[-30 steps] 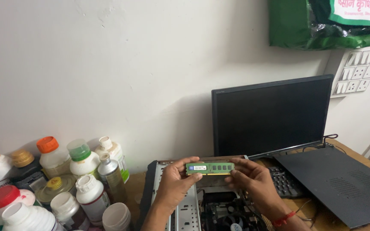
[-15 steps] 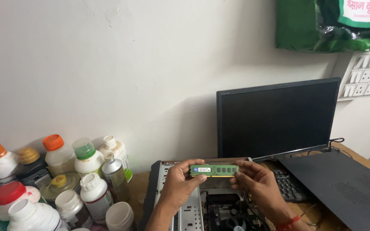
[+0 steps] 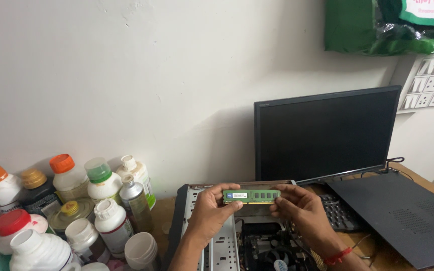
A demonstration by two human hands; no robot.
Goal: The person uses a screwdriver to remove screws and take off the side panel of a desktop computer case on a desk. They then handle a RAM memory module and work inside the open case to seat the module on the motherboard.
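Pinching a green memory stick (image 3: 251,196) level between left hand (image 3: 211,213) and right hand (image 3: 302,211) fingers above the open computer case (image 3: 222,246)

Dark monitor (image 3: 326,134) against white wall; detached case panel (image 3: 403,216) at right; keyboard (image 3: 338,213) btwn them (partly hidden); capped bottles (image 3: 71,211) crowd left; switchboard (image 3: 430,83) upper right.

One green memory module (image 3: 251,195), two hands on it, left (image 3: 212,211) and right (image 3: 302,211). One open computer case (image 3: 217,251), one dark monitor (image 3: 327,133), one keyboard (image 3: 340,213), one loose side panel (image 3: 403,213). About a dozen bottles (image 3: 104,183), two orange-capped, one red-capped.
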